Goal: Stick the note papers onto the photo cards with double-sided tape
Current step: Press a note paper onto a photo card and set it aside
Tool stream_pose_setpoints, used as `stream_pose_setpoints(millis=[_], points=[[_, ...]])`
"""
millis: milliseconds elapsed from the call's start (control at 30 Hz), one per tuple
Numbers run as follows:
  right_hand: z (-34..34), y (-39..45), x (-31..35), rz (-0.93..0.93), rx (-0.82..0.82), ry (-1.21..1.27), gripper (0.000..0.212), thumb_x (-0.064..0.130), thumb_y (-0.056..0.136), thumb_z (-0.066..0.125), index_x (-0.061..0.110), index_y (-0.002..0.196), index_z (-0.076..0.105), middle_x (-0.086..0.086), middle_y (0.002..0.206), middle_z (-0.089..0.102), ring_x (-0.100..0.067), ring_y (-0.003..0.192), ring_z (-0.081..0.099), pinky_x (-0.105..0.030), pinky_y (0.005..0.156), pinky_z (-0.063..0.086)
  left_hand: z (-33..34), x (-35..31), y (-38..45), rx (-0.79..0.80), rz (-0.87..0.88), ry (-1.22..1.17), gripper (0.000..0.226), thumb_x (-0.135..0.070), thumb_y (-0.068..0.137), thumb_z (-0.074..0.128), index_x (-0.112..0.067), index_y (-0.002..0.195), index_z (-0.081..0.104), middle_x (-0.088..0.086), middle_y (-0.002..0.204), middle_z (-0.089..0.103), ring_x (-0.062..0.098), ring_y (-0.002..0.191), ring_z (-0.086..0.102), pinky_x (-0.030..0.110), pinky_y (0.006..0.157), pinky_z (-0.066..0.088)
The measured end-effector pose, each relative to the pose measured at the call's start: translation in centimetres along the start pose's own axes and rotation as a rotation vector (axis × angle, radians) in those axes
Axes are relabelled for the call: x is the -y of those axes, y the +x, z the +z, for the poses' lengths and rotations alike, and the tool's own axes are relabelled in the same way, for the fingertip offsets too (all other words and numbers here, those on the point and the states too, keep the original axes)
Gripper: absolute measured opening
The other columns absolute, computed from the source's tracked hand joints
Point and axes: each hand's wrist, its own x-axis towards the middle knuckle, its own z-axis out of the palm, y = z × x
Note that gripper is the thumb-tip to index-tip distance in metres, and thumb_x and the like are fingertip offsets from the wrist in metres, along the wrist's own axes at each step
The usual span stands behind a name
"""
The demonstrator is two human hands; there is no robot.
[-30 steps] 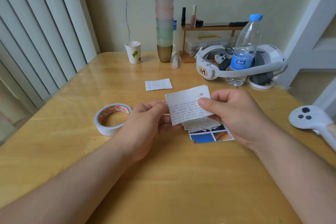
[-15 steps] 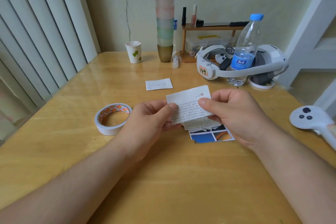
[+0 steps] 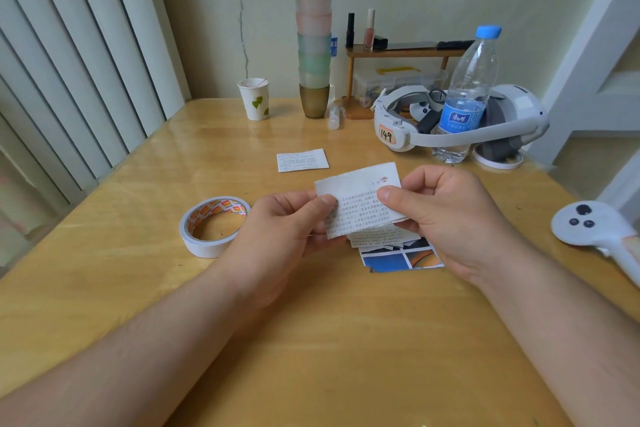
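While both hands point(image 3: 277, 232) pinch note paper point(image 3: 360, 199), photo cards point(image 3: 401, 256) partly hidden.

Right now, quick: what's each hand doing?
Left hand: pinching the note paper by its left edge.
Right hand: pinching the same paper's right side.

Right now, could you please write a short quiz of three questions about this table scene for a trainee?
1. True or false: both hands pinch the same note paper.
2. What lies nearest the left hand? A) tape roll B) water bottle C) paper cup
3. What shows under the held paper, beside the right hand?

Key: 1 true; 2 A; 3 more note papers on a photo card.
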Motion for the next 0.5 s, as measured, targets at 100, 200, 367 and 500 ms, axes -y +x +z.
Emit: stream_pose_setpoints(millis=[100, 200, 367, 500], points=[[-0.04, 0.02, -0.1, 0.015, -0.011, 0.023, 0.028, 0.012, 0.084, 0.084, 0.025, 0.063, 0.071, -0.023, 0.09, 0.076, -0.039, 0.094, 0.075, -0.048, 0.085, 0.063, -0.01, 0.03, 0.02, 0.006, -0.008, 0.003, 0.058, -0.01, 0.106, 0.056, -0.015, 0.05, 0.071, 0.002, 0.073, 0.073, 0.018, 0.085, 0.076, 0.028, 0.076, 0.063], [-0.07, -0.04, -0.07, 0.023, -0.024, 0.045, 0.023, 0.009, 0.083, 0.084, 0.017, 0.073, 0.065, -0.02, 0.088, 0.077, -0.041, 0.097, 0.074, -0.055, 0.09, 0.061, -0.01, -0.02, 0.0, 0.003, -0.006, 0.008, 0.058, -0.009, 0.106, 0.055, -0.015, 0.05, 0.072, 0.001, 0.072, 0.074, 0.017, 0.083, 0.075, 0.027, 0.074, 0.062], [0.04, 0.02, -0.09, 0.002, -0.031, 0.023, 0.029, 0.004, 0.084, 0.083, 0.02, 0.093, 0.059, -0.008, 0.081, 0.076, -0.029, 0.087, 0.075, -0.053, 0.085, 0.059, -0.24, 0.43, 0.26, -0.02, 0.012, 0.045, 0.058, -0.009, 0.105, 0.057, -0.015, 0.049, 0.07, 0.005, 0.077, 0.074, 0.021, 0.086, 0.075, 0.032, 0.08, 0.064], [0.12, -0.24, 0.23, 0.071, 0.063, 0.123, 0.035, 0.003, 0.088, 0.078, 0.02, 0.113, 0.06, -0.009, 0.093, 0.079, -0.03, 0.09, 0.077, -0.049, 0.081, 0.061, -0.17, 0.84, 0.34, -0.008, 0.04, 0.077, 0.054, -0.011, 0.106, 0.057, -0.019, 0.054, 0.074, 0.012, 0.085, 0.07, 0.026, 0.093, 0.072, 0.039, 0.09, 0.063]])
